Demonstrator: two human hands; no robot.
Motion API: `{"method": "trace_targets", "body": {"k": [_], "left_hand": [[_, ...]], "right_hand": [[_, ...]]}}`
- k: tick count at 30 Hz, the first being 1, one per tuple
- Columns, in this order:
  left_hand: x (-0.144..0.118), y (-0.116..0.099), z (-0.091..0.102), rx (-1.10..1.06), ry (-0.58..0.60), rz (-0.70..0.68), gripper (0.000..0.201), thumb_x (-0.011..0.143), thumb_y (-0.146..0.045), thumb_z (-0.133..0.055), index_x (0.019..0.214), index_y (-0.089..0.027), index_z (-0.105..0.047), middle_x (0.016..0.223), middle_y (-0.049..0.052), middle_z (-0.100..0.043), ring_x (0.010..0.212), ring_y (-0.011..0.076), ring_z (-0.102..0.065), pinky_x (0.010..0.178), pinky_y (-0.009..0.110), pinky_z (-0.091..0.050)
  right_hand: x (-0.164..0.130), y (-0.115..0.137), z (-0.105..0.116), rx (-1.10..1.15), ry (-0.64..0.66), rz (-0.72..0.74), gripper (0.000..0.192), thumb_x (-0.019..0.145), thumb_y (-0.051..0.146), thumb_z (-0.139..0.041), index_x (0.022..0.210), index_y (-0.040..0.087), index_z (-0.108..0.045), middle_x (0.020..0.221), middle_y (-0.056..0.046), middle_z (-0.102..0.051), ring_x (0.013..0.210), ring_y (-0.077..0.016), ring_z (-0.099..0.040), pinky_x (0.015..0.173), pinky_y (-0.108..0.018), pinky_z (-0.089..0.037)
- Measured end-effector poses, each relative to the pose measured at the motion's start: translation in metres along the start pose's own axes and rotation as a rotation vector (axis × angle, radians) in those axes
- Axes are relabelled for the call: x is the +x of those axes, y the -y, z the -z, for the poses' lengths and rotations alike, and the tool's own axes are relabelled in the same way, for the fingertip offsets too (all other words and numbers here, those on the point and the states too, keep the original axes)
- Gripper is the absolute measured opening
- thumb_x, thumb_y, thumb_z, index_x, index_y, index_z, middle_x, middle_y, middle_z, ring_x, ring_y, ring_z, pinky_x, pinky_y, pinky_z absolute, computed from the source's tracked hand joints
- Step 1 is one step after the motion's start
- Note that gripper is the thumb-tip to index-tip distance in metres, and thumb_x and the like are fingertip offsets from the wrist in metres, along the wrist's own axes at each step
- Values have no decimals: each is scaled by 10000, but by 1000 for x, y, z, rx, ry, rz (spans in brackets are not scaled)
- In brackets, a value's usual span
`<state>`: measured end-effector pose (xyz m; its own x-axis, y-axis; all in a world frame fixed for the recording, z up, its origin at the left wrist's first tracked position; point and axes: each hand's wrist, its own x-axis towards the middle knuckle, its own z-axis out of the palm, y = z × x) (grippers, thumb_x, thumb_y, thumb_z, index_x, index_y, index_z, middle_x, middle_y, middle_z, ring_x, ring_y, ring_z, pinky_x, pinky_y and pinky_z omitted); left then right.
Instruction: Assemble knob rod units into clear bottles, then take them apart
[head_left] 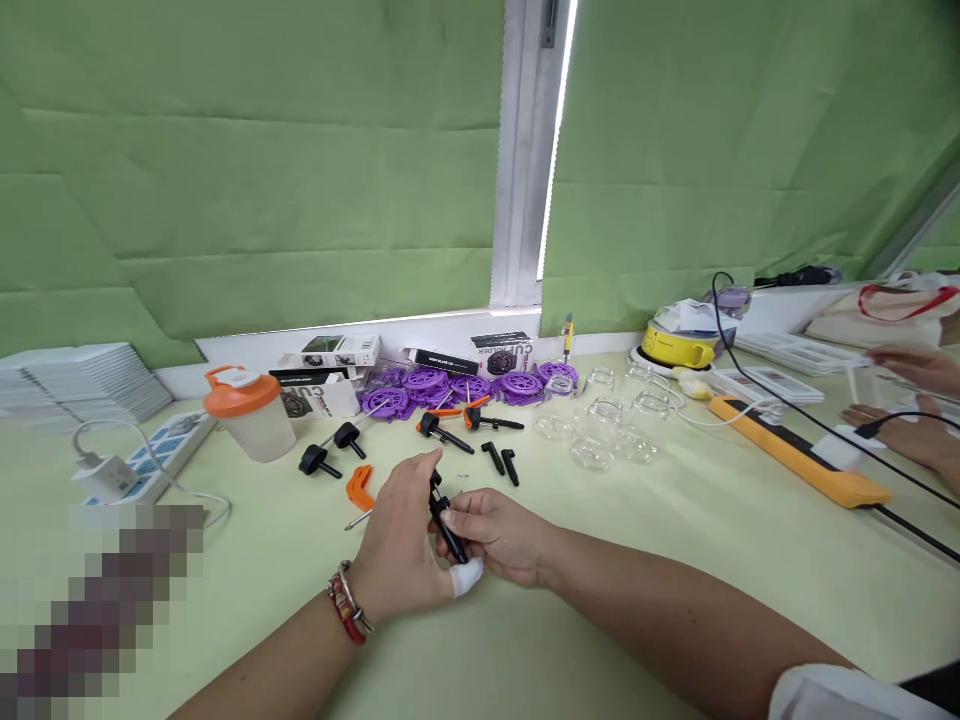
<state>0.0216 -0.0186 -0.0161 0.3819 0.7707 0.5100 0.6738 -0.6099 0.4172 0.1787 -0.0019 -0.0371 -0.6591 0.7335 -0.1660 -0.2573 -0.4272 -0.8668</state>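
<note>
My left hand, its thumb tip wrapped in white, is closed around a slim black plastic part. From the other side my right hand pinches that same part between thumb and fingers; its far fingers are partly hidden. Just beyond my hands lie two short black bent pieces. Two black-and-orange assemblies rest farther back. To the left are two black round-headed knobs, an orange curved piece and a metal-tipped tool, partly covered by my left hand.
Purple spoked parts pile up before printed cartons. Clear plastic cups stand right of them. At left are an orange-lidded shaker and a white power strip. An orange power strip lies near another person's hands.
</note>
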Motion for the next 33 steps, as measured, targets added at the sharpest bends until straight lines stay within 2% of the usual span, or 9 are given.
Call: {"method": "trace_targets", "body": {"k": [3, 4, 7, 9, 12, 16, 19, 25, 33], "left_hand": [[0, 0, 6, -106, 75, 131, 1011, 550, -433, -730, 1398, -196, -232, 1248, 161, -456, 1151, 349, -455, 936, 487, -394], [1, 0, 10, -160, 112, 192, 1015, 539, -433, -742, 1392, -204, -242, 1240, 157, -466, 1134, 343, -466, 921, 480, -402], [5, -1, 22, -412, 308, 373, 940, 550, -391, -744, 1351, -240, -276, 1122, 109, -535, 969, 274, -536, 814, 417, -449], [7, -2, 28, -659, 467, 482, 800, 607, -365, -692, 1305, -262, -315, 1017, 60, -563, 848, 209, -542, 735, 350, -456], [6, -2, 31, -983, 610, 640, 596, 673, -365, -592, 1229, -276, -395, 910, 24, -568, 745, 160, -519, 606, 266, -426], [2, 3, 28, -1168, 671, 780, 482, 710, -408, -537, 1167, -281, -455, 784, 2, -530, 631, 138, -487, 501, 233, -396], [3, 8, 25, -1186, 696, 817, 456, 702, -439, -546, 1122, -274, -482, 742, -8, -499, 605, 136, -482, 467, 227, -409], [8, 13, 23, -1194, 732, 851, 455, 701, -461, -551, 1109, -268, -491, 750, -4, -503, 590, 138, -504, 458, 238, -428], [11, 14, 23, -1187, 756, 869, 531, 666, -508, -566, 1123, -252, -483, 764, 9, -522, 611, 159, -523, 431, 231, -403]], "right_hand": [[3, 14, 13, -189, 12, 34, 410, 663, 488, -733, 773, 105, -636, 675, -33, -631, 577, -112, -558, 612, -279, -429], [4, 19, 20, -282, -56, 82, 383, 693, 473, -708, 795, 110, -639, 687, -35, -633, 558, -114, -551, 591, -285, -435], [7, 33, 43, -642, -423, 220, 183, 788, 291, -616, 890, 142, -644, 734, -29, -626, 579, -118, -536, 585, -281, -427], [9, 36, 55, -976, -517, 305, 128, 803, 175, -554, 855, 159, -669, 770, -39, -637, 669, -140, -557, 653, -294, -422], [13, 33, 62, -1325, -426, 389, 192, 795, 104, -527, 807, 174, -706, 858, -57, -659, 801, -170, -578, 733, -302, -405], [23, 22, 58, -1500, -316, 400, 190, 821, 172, -566, 922, 205, -724, 932, -57, -672, 875, -187, -591, 723, -285, -390], [29, 16, 57, -1606, -291, 403, 183, 840, 220, -573, 943, 233, -725, 927, -33, -675, 883, -174, -594, 675, -260, -367], [29, 15, 54, -1770, -248, 381, 205, 859, 207, -529, 816, 230, -728, 855, -12, -667, 778, -138, -592, 594, -246, -314], [19, 20, 38, -1659, -304, 325, 139, 716, 117, -552, 733, 172, -678, 805, -27, -669, 690, -134, -570, 576, -235, -329]]}}
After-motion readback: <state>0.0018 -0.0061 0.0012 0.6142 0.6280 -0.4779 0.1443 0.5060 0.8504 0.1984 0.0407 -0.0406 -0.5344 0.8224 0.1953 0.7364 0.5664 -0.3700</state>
